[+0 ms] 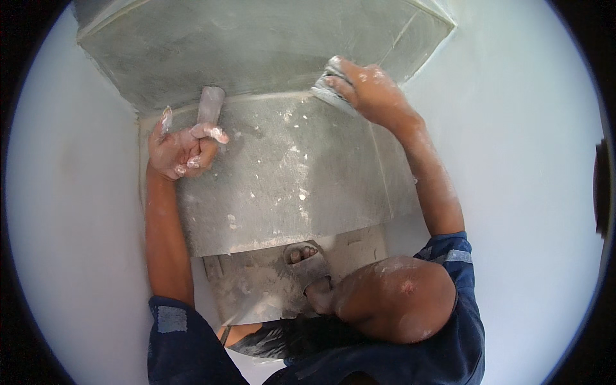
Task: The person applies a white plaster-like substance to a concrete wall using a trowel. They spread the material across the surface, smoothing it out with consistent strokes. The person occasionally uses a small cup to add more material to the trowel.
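My right hand (369,90) is closed round a grey-white, paste-smeared pad (333,96). It presses the pad against the far right of the seam where the grey slab (269,186) meets the grey panel (256,51) behind it. Whether the pad is a sponge or a folded rag cannot be made out. My left hand (183,151) hovers over the slab's left side, palm up, some fingers stretched apart and others curled, with white paste on the tips. Just beyond it a short grey tube-like piece (210,104) stands at the seam; my fingers overlap its lower end.
Pale walls (526,141) close in on both sides. White paste spots dot the slab, whose near edge drops to a dusty lower level (250,282). My sandalled foot (308,260) rests there, and my bent knee (404,292) is at the lower right.
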A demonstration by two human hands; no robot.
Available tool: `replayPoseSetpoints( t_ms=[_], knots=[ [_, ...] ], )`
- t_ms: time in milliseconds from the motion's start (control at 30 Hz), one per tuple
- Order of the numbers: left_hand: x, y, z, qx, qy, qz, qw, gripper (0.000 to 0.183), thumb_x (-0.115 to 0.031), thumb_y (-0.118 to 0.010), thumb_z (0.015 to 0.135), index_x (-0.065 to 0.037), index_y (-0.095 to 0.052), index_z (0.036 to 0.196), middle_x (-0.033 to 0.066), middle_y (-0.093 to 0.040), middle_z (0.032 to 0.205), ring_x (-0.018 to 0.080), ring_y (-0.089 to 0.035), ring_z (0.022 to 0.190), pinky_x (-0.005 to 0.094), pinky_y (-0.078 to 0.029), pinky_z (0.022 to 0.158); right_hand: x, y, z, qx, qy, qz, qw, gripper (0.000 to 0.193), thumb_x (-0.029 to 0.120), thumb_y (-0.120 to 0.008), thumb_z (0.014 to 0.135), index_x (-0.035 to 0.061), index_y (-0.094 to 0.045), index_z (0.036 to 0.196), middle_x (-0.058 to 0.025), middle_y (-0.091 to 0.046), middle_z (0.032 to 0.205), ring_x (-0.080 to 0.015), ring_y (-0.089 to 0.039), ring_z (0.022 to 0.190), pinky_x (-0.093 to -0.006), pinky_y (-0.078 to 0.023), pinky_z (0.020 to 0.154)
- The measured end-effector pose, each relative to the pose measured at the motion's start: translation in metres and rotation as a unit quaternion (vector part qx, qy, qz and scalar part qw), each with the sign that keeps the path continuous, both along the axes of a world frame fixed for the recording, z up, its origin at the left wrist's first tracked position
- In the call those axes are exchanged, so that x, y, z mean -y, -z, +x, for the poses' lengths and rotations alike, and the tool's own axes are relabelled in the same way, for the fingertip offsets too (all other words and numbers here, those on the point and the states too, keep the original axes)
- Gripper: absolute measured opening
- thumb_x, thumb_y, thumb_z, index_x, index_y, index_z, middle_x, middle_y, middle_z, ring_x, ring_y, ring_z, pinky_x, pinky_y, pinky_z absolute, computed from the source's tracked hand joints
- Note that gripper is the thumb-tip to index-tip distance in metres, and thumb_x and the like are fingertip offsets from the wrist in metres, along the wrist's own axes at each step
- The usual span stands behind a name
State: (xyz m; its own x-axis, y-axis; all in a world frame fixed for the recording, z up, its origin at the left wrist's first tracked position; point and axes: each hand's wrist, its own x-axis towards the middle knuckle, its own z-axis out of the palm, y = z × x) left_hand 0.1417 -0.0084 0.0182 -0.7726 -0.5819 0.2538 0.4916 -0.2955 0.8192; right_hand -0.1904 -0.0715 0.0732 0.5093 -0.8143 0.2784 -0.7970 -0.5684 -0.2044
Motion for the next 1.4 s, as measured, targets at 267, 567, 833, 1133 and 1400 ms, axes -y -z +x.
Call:
replayPoseSetpoints(
  t_ms=[267, 567, 833, 1133, 1400],
  knots=[
    [-0.005, 0.004, 0.029, 0.066, -0.127, 0.073, 0.987, 0.091, -0.069, -0.016, 0.082, 0.012, -0.045, 0.114, 0.0001, -0.037, 0.055, 0.0019, -0.024, 0.032, 0.0149, -0.019, 0.026, 0.030, 0.020, 0.047, -0.105, -0.100, 0.024, 0.989, 0.036, 0.031, -0.051, 0.087, 0.0067, -0.053, 0.113, -0.0150, -0.063, 0.083, -0.0307, -0.060, 0.079, -0.0399, -0.048, 0.074],
    [-0.005, 0.007, 0.029, 0.093, -0.215, 0.160, 0.959, 0.081, -0.066, -0.026, 0.084, 0.007, -0.049, 0.110, -0.0027, -0.033, 0.059, 0.0017, -0.024, 0.037, 0.0133, -0.020, 0.028, 0.021, 0.020, 0.044, -0.166, -0.124, 0.154, 0.966, 0.033, 0.032, -0.051, 0.086, 0.0103, -0.057, 0.111, -0.0116, -0.059, 0.108, -0.0281, -0.048, 0.110, -0.0396, -0.037, 0.095],
    [-0.004, -0.001, 0.020, 0.090, -0.273, 0.169, 0.943, 0.073, -0.060, -0.027, 0.087, 0.005, -0.048, 0.111, -0.0032, -0.033, 0.058, 0.0017, -0.024, 0.038, 0.0125, -0.020, 0.029, 0.034, 0.041, 0.046, -0.164, -0.075, 0.123, 0.976, 0.035, 0.032, -0.050, 0.087, 0.0103, -0.056, 0.113, -0.0138, -0.059, 0.107, -0.0298, -0.051, 0.106, -0.0406, -0.041, 0.091],
    [-0.006, -0.004, 0.017, 0.089, -0.322, 0.190, 0.923, 0.066, -0.056, -0.030, 0.088, 0.002, -0.049, 0.113, -0.0044, -0.029, 0.059, 0.0023, -0.023, 0.041, 0.0156, -0.019, 0.032, 0.021, 0.042, 0.057, -0.135, -0.068, 0.076, 0.986, 0.029, 0.029, -0.048, 0.088, 0.0054, -0.062, 0.099, -0.0163, -0.062, 0.094, -0.0301, -0.059, 0.093, -0.0425, -0.046, 0.083],
    [-0.012, -0.006, 0.017, 0.109, -0.347, 0.183, 0.913, 0.061, -0.054, -0.033, 0.088, 0.001, -0.049, 0.110, -0.0052, -0.029, 0.059, 0.0019, -0.022, 0.040, 0.0154, -0.018, 0.031, 0.020, 0.045, 0.056, -0.185, -0.116, 0.017, 0.976, 0.029, 0.027, -0.049, 0.087, 0.0044, -0.062, 0.098, -0.0176, -0.061, 0.095, -0.0311, -0.058, 0.094, -0.0424, -0.046, 0.083]
  ],
)
